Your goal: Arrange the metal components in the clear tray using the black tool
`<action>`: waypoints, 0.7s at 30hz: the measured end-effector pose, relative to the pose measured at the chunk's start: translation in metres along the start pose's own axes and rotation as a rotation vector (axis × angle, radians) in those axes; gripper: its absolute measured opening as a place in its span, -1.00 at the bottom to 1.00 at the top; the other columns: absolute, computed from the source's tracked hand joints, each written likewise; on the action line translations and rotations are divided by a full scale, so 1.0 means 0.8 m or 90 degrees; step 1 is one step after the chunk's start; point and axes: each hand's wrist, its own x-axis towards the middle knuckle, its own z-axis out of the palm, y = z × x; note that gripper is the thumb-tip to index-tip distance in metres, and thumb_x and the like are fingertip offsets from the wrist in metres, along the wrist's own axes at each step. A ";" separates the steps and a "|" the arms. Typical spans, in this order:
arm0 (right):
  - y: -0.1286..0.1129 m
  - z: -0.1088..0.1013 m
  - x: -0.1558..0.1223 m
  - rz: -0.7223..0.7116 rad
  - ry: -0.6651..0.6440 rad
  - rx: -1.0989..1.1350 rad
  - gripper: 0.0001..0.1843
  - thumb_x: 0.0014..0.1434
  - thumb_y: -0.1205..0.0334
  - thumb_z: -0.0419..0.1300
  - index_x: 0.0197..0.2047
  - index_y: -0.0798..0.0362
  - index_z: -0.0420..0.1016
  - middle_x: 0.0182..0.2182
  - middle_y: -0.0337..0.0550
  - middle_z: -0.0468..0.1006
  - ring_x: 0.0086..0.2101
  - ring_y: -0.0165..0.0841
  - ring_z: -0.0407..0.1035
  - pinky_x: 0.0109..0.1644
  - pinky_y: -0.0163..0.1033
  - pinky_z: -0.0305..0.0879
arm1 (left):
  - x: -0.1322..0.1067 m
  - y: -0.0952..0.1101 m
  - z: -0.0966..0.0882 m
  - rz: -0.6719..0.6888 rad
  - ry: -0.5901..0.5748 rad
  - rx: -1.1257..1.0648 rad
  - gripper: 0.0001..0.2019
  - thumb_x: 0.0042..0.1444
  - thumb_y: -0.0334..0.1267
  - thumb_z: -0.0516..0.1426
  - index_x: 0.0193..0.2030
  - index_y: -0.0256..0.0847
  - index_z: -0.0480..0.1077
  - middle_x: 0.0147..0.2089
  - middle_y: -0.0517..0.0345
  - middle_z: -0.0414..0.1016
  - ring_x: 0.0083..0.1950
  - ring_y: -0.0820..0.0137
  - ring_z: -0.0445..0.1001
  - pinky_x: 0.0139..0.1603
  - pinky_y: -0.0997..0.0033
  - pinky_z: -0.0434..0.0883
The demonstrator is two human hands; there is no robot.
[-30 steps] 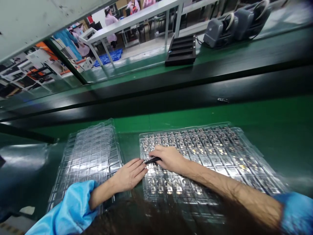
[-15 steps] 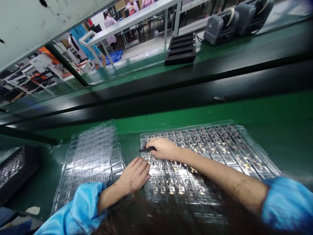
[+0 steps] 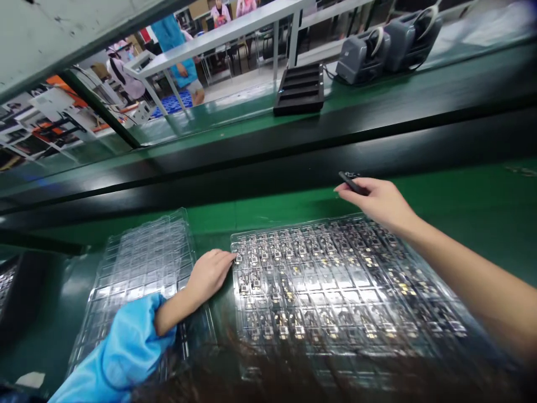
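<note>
A clear plastic tray (image 3: 423, 291) filled with several small electronic parts lies on the green bench in front of me. My right hand (image 3: 380, 202) is raised past the tray's far right edge, fingers closed on a black tweezers-like tool (image 3: 351, 182) that points left. My left hand (image 3: 207, 273) lies flat, palm down, between the two trays, with its fingertips touching the filled tray's left edge. A stack of empty clear trays (image 3: 142, 263) sits under my left forearm and blue sleeve.
A dark conveyor strip (image 3: 268, 168) runs across behind the trays. On the far green bench stand a black slotted tray (image 3: 298, 89) and two grey machines (image 3: 386, 45). People in blue and pink work in the background at top left.
My right hand has lifted off the tray's left part and swung to the far right edge with the black tool. My left hand slid forward a little along the tray's left edge.
</note>
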 end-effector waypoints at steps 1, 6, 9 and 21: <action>0.003 0.001 -0.003 0.001 -0.003 0.011 -0.62 0.06 -0.03 0.16 -0.19 0.07 0.55 -0.25 -0.08 0.55 -0.27 -0.27 0.39 -0.14 -0.15 0.26 | 0.007 -0.007 0.003 0.026 -0.009 -0.012 -0.79 0.28 -0.38 0.05 0.04 -0.25 0.31 -0.03 0.21 0.43 -0.02 0.41 0.34 0.00 0.33 0.35; -0.022 0.038 -0.044 -0.078 -0.097 0.010 -0.62 0.10 -0.05 0.13 -0.20 0.05 0.57 -0.25 -0.11 0.56 -0.27 -0.26 0.43 -0.17 -0.14 0.30 | 0.033 -0.018 0.013 0.114 -0.053 -0.076 -0.87 0.29 -0.30 0.08 -0.09 -0.23 0.41 -0.06 0.25 0.44 0.01 0.43 0.35 0.05 0.36 0.30; -0.056 0.064 -0.071 -0.198 -0.189 -0.002 -0.69 0.16 0.07 0.09 -0.19 0.03 0.57 -0.22 -0.14 0.55 -0.23 -0.31 0.43 -0.13 -0.18 0.33 | 0.033 -0.012 0.010 0.110 -0.034 -0.103 -0.84 0.27 -0.34 0.09 -0.04 -0.26 0.38 -0.05 0.18 0.43 0.02 0.43 0.35 0.07 0.36 0.30; -0.123 0.120 -0.151 -0.212 -0.532 -0.245 -0.65 0.26 0.04 0.03 -0.33 0.09 0.50 -0.33 -0.09 0.54 -0.34 -0.21 0.43 -0.25 -0.08 0.35 | -0.030 0.032 0.006 0.218 -0.015 0.014 -0.68 0.19 -0.35 0.13 0.07 -0.39 0.39 0.16 0.08 0.37 0.20 0.28 0.30 0.32 0.23 0.26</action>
